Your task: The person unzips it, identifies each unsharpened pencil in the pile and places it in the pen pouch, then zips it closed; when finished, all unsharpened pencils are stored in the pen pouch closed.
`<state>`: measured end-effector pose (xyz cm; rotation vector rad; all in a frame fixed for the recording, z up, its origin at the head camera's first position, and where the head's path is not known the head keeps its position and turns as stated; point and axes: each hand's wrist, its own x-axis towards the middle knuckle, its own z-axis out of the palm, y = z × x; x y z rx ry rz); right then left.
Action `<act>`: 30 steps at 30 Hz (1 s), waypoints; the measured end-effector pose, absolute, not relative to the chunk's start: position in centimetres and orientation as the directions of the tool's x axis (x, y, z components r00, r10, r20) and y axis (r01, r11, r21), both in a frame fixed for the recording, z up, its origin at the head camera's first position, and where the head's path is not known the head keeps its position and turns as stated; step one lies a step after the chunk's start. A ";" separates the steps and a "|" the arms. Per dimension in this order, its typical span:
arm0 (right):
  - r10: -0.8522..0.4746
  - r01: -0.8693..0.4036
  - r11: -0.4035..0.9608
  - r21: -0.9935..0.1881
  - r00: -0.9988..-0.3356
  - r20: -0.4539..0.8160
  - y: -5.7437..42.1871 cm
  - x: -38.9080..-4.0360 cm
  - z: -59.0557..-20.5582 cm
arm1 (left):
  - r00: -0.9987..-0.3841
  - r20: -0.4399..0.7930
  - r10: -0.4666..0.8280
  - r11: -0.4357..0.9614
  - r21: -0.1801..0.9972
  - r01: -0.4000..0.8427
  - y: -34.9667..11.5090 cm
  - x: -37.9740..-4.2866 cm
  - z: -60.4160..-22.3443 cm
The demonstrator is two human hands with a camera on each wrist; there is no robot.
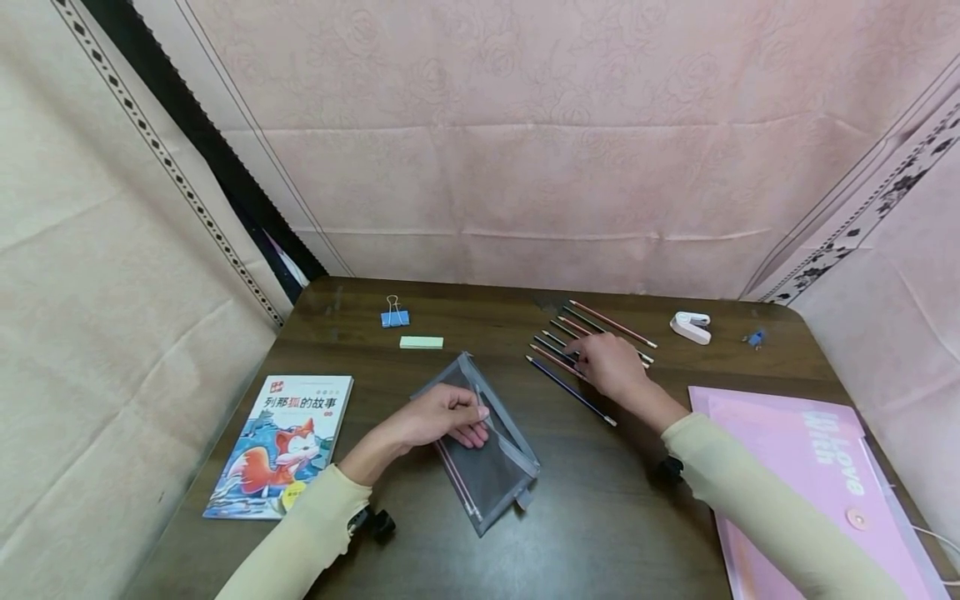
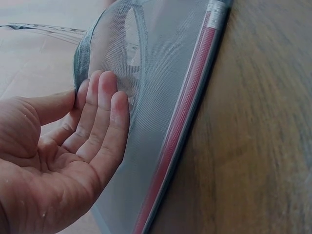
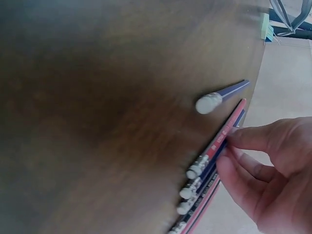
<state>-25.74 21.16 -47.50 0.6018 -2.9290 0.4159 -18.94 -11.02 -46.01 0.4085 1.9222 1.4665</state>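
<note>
My left hand point(image 1: 442, 415) pinches the edge of a grey mesh zip pouch point(image 1: 498, 483), holding its opening apart. Inside the pouch, a red pencil point(image 2: 187, 102) lies along one side. Over on the right, my right hand point(image 1: 611, 364) reaches down onto a row of pencils, its thumb and fingertips pinching a dark blue pencil point(image 3: 195, 185). Right beside that one is a red pencil point(image 3: 214, 146) with a white eraser end. Another blue pencil point(image 1: 572, 391) lies apart, nearer the pouch. Several red and dark pencils lie farther back, partly hidden by my hand.
A fox storybook point(image 1: 283, 450) lies at the left. Behind the pouch are a blue binder clip point(image 1: 395, 318) and a pale green block point(image 1: 422, 342). A white stapler point(image 1: 690, 327), a small blue item point(image 1: 755, 338) and a pink folder point(image 1: 787, 467) are at the right.
</note>
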 end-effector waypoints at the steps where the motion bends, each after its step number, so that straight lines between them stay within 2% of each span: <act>1: -0.372 -0.403 0.885 -0.233 -0.913 0.167 21.1 -25.8 -47.4 | -0.721 -0.324 0.612 0.317 0.936 -0.151 -11.0 -19.0 -46.1; 8: -0.409 -0.430 0.873 -0.229 -0.902 0.138 20.9 -26.4 -47.2 | -0.718 -0.317 0.620 0.316 0.938 -0.141 -11.1 -18.9 -46.2; 30: -0.382 -0.393 0.885 -0.249 -0.920 0.091 21.3 -27.1 -47.6 | -0.725 -0.313 0.614 0.317 0.938 -0.136 -10.7 -18.6 -46.0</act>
